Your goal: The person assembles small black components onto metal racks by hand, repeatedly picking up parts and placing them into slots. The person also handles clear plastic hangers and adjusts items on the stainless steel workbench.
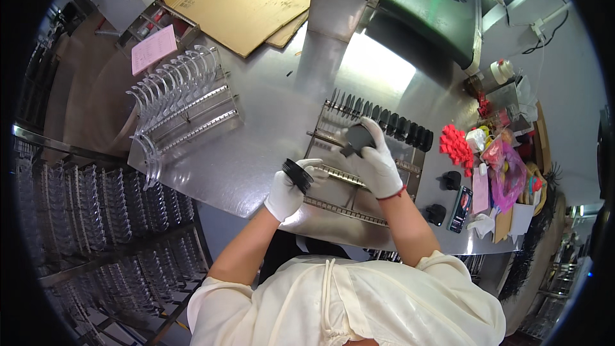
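My left hand (282, 197), in a white glove, is closed around a small stack of thin black round plates (298, 176), seen nearly edge-on. My right hand (380, 170), gloved as well, grips a single flat black round piece with a short tab (360, 139) between thumb and fingers. It hangs over a metal wire rack (349, 213) with notched bars. Along the rack's far side stands a row of similar black pieces (384, 122), edge-on at the left and turned more face-on toward the right. The right hand covers part of the rack.
Left on the steel table stands another rack of transparent curved parts (182, 80) beside a pink sheet (154, 49). Cardboard (243, 9) and a metal bin of thin rods (336, 13) lie behind. Red pieces (455, 147), black parts (451, 181) and a purple bag (509, 179) crowd the right.
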The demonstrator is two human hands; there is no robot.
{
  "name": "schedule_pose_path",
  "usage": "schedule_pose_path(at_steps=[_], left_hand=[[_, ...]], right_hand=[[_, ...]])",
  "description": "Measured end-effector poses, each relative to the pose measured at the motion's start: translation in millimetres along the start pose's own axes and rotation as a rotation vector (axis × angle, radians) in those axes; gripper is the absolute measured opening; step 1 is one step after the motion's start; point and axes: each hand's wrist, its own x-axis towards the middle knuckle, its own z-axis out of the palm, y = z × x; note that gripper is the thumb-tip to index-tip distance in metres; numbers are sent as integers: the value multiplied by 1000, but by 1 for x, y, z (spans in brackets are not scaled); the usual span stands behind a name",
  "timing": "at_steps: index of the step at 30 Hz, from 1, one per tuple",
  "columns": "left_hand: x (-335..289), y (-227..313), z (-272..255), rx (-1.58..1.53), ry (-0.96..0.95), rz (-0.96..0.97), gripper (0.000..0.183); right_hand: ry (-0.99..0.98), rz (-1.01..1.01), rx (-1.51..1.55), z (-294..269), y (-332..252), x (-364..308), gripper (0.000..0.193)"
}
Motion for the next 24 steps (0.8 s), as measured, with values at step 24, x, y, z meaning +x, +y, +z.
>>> schedule_pose_path(at_steps=[24], left_hand=[[-2,-25,1,325,23,226,26]], right_hand=[[37,-407,-1377,4,-2,9,47]])
